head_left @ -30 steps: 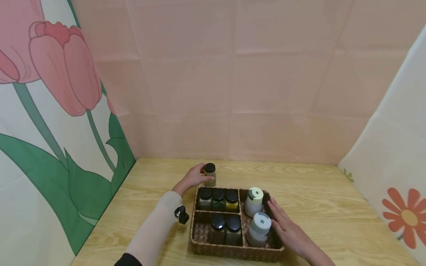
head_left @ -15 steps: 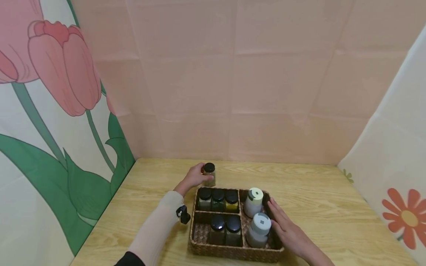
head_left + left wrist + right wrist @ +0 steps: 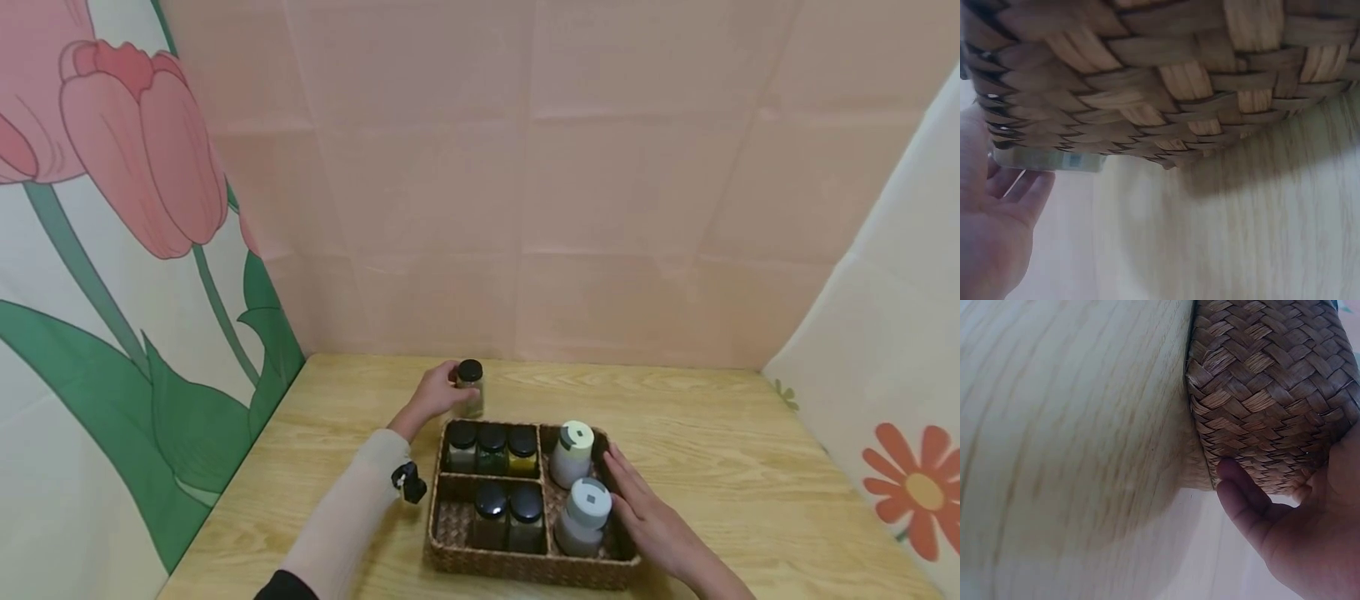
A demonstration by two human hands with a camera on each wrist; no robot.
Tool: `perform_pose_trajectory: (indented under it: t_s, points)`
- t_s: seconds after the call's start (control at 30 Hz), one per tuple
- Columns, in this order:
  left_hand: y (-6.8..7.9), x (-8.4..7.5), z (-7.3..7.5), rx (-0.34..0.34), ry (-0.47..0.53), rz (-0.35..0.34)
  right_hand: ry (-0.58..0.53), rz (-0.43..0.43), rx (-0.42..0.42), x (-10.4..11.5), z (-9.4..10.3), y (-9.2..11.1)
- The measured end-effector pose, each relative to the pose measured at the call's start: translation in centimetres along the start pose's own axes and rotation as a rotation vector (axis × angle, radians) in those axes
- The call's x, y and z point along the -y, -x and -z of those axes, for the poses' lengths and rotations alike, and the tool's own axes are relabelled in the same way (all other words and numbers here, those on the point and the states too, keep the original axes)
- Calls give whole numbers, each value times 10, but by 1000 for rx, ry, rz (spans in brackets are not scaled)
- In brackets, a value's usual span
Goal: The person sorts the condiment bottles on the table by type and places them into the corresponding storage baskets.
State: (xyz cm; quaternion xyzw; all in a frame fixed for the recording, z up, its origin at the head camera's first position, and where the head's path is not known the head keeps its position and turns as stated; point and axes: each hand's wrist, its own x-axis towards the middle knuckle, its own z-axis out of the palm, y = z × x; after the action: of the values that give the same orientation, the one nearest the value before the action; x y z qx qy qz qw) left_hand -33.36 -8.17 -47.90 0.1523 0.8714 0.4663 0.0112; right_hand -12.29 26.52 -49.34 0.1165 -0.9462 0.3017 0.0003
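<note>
My left hand (image 3: 437, 392) holds a small glass spice jar (image 3: 470, 400) with a black lid between thumb and fingers. The jar is upright just behind the back left corner of a woven basket (image 3: 525, 570). In the left wrist view, the basket's wall hides most of the jar, and its clear lower part (image 3: 1079, 160) shows beside the fingers. My right hand (image 3: 651, 527) rests along the basket's right side with fingers extended. The right wrist view shows its fingertips (image 3: 1229, 469) at the wall's lower edge.
The basket has three compartments. Three black-lidded jars (image 3: 492, 450) stand in the back left one, two more (image 3: 508, 518) in the front left. Two white-topped bottles (image 3: 573, 454) stand in the right one. A wooden table (image 3: 720, 433) lies underneath, with a pink backdrop (image 3: 525, 208) behind.
My left hand has moved the jar slightly toward the back and a little left. The right hand and basket stay where they were.
</note>
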Motion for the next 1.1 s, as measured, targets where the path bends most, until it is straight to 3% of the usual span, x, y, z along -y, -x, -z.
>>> perform_pose_trajectory:
  t_s: [0.47, 1.1]
  points:
    - [16, -18, 19, -15, 12, -49, 22, 15, -22, 1, -3, -1]
    - [26, -20, 34, -30, 51, -83, -43, 49, -29, 1, -2, -2]
